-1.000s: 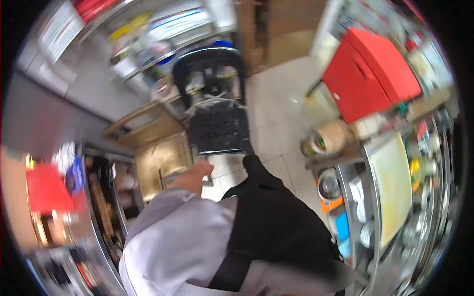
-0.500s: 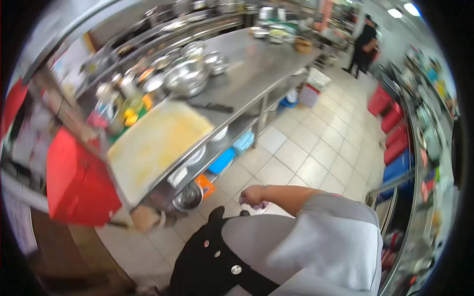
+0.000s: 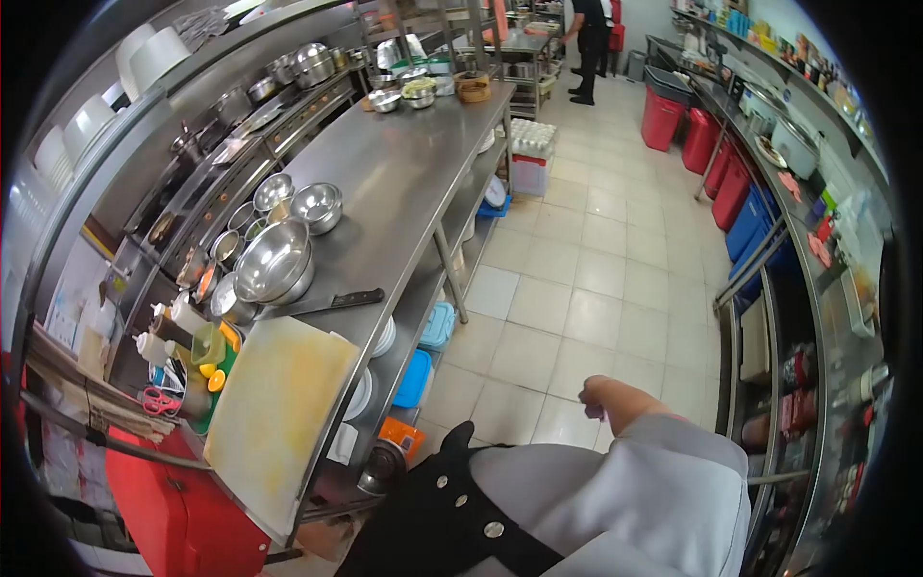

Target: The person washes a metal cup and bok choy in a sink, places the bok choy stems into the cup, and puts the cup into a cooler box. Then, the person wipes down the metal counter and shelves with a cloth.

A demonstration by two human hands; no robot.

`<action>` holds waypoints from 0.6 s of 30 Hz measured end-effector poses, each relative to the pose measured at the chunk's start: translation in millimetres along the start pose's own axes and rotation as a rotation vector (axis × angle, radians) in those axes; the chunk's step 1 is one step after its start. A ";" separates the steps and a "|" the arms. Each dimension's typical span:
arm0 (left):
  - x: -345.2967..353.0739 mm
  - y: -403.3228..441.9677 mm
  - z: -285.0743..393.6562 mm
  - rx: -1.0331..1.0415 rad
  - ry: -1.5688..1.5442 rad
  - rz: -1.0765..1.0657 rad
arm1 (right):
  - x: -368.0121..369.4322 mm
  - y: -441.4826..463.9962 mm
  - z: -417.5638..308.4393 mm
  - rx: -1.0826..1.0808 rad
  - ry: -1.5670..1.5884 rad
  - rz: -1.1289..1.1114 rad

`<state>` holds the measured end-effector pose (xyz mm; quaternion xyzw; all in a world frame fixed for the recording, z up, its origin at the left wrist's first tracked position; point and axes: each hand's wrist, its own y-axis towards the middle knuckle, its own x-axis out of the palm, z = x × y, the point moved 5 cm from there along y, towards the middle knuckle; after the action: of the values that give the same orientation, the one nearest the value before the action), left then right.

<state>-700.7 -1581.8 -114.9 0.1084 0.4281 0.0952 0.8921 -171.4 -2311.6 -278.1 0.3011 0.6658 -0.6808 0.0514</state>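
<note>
My right hand (image 3: 603, 395) hangs low over the tiled floor (image 3: 562, 348), its fingers closed. A scrap of pale purple cloth (image 3: 598, 413) shows under the fingers; most of it is hidden. The hand touches no furniture. My left hand is out of sight. To the left, a stained cutting board (image 3: 284, 413) lies on the near end of a long steel table (image 3: 413, 159). A large knife (image 3: 332, 302) rests behind the board, beside several steel bowls (image 3: 276, 260).
Sauce bottles (image 3: 154, 348) and pink scissors (image 3: 160, 401) stand left of the board. Below it is a red box (image 3: 183, 505). Red bins (image 3: 700, 139) and blue bins (image 3: 752, 226) line the right counter (image 3: 803, 221). A person in black (image 3: 588, 48) stands far back.
The view has swung from chairs to the long table and aisle, and is now steadier. My left hand has left view; my right hand has come in, with the purple cloth showing less than before.
</note>
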 end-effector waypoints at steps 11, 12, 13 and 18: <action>130.3 41.4 148.5 0.414 -0.089 -0.243 | 98.6 -105.7 -46.1 -0.529 -0.778 -0.100; 128.4 30.8 152.4 0.456 0.007 -0.175 | 101.1 -99.9 -46.1 -0.450 -0.697 -0.102; 129.2 31.5 150.3 0.456 -0.054 -0.188 | 103.7 -94.2 -46.0 -0.372 -0.615 -0.098; 132.6 35.7 139.9 0.459 -0.152 -0.190 | 89.9 -60.4 -41.9 -0.127 -0.070 -0.069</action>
<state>-512.1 -1528.5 -118.2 0.2743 0.3783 -0.0969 0.8788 -258.6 -2236.0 -265.3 0.2500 0.7153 -0.6487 0.0701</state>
